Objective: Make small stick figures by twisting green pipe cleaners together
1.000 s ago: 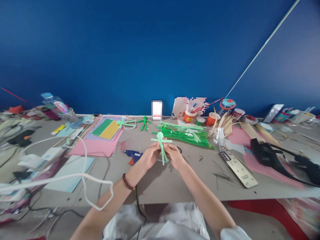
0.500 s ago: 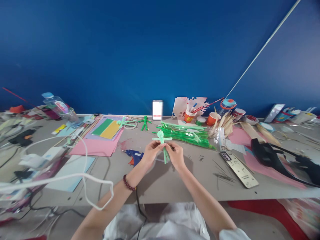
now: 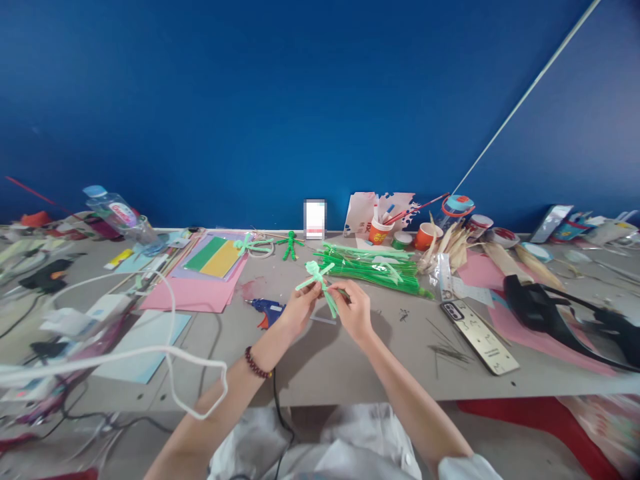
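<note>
On the far left, a clear plastic bottle [image 3: 117, 210] leans near the blue wall [image 3: 260, 113]; nearer to the person, a pale blue paper [image 3: 143, 353] lies on the grey table [image 3: 320, 377]; next comes a pink paper [image 3: 190, 297], and above it are the green and yellow sheets [image 3: 215, 257], with a pale green figure [image 3: 245, 245] at their right end; then there is a blue glue gun [image 3: 269, 311], lying just beside the left forearm, which wears a bracelet of dark beads [image 3: 257, 363]; farther back, against the wall side, is a dark green figure [image 3: 290, 245] with its arms spread.

In the middle, the left hand [image 3: 303, 311] is clamped with its fingertips on the body of the light green doll [image 3: 315, 269]; the doll is held above the table, its head tilted to the left and its legs pointing down to the right; the right hand [image 3: 354, 310] is pinched at these legs, but its exact grip is partly hidden.

Behind the hands lies a bundle of green stems [image 3: 375, 270]; to the right, a paper cup [image 3: 380, 233] holds pens, and a phone [image 3: 480, 337] lies face down.
</note>
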### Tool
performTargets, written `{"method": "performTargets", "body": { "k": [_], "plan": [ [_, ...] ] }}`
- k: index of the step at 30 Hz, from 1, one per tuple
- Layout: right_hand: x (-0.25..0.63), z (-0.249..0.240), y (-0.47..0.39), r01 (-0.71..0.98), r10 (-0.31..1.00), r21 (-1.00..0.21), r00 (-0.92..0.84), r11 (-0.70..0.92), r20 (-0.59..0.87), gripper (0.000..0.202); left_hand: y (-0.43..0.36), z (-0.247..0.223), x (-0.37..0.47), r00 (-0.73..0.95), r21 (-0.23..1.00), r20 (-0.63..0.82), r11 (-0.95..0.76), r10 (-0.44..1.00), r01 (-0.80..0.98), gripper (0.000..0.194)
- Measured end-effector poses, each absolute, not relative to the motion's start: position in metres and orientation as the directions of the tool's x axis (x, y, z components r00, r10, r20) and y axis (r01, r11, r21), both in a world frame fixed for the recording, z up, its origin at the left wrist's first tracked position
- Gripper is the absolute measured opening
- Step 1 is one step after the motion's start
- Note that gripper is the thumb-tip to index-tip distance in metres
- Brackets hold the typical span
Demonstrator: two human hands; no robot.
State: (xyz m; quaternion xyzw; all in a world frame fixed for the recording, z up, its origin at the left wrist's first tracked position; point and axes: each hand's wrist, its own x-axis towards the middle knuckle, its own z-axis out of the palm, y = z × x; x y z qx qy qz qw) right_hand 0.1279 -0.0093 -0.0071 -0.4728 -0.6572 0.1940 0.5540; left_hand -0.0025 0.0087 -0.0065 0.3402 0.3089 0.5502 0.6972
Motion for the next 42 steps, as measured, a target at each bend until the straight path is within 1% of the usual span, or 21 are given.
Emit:
{"method": "performTargets", "body": {
  "k": [3,6,9,12,15,19,22,27,31,35,39,42],
  "plan": [
    [0.128,-0.006,-0.009,0.438,0.820,-0.756,0.069,0.486,0.568,0.017,0.008,-0.007,-0.002,0.175,0.833,-0.036,0.127,0.984,-0.539,0.026],
    [0.128,-0.006,-0.008,0.395,0.844,-0.797,0.090,0.457,0.529,0.016,0.008,-0.006,-0.003,0.221,0.828,-0.059,0.171,0.973,-0.533,0.025],
    [0.127,-0.007,-0.005,0.272,0.901,-0.883,0.101,0.383,0.422,0.014,0.009,-0.005,-0.005,0.294,0.801,-0.082,0.239,0.952,-0.549,0.022],
    [0.127,-0.011,-0.001,0.121,0.950,-0.948,0.071,0.294,0.304,0.014,0.010,-0.007,-0.004,0.325,0.758,-0.113,0.293,0.939,-0.583,0.020],
    [0.126,-0.014,-0.001,0.064,0.960,-0.961,0.061,0.268,0.272,0.018,0.010,-0.008,-0.003,0.323,0.717,-0.149,0.327,0.935,-0.616,0.021],
    [0.125,-0.016,-0.001,0.097,0.951,-0.953,0.098,0.286,0.295,0.020,0.011,-0.010,0.000,0.283,0.714,-0.156,0.306,0.947,-0.630,0.025],
    [0.123,-0.017,-0.002,0.089,0.945,-0.950,0.111,0.300,0.309,0.020,0.012,-0.011,0.001,0.256,0.731,-0.175,0.299,0.951,-0.613,0.027],
    [0.121,-0.016,-0.003,0.113,0.930,-0.945,0.178,0.306,0.322,0.019,0.008,-0.011,0.004,0.143,0.790,-0.116,0.179,0.983,-0.587,0.028],
    [0.121,-0.016,-0.004,0.147,0.923,-0.935,0.171,0.322,0.344,0.018,0.006,-0.010,0.005,0.077,0.839,-0.085,0.113,0.993,-0.532,0.030],
    [0.122,-0.018,-0.004,0.198,0.899,-0.906,0.164,0.374,0.407,0.015,0.005,-0.009,0.006,0.068,0.845,-0.107,0.127,0.992,-0.519,0.028],
    [0.124,-0.017,-0.004,0.282,0.848,-0.837,0.120,0.469,0.515,0.015,0.004,-0.008,0.006,0.101,0.810,-0.109,0.147,0.989,-0.568,0.026],
    [0.128,-0.015,-0.003,0.291,0.824,-0.800,0.063,0.525,0.564,0.017,0.006,-0.008,0.003,0.127,0.776,-0.144,0.192,0.981,-0.601,0.026]
  ]
}}
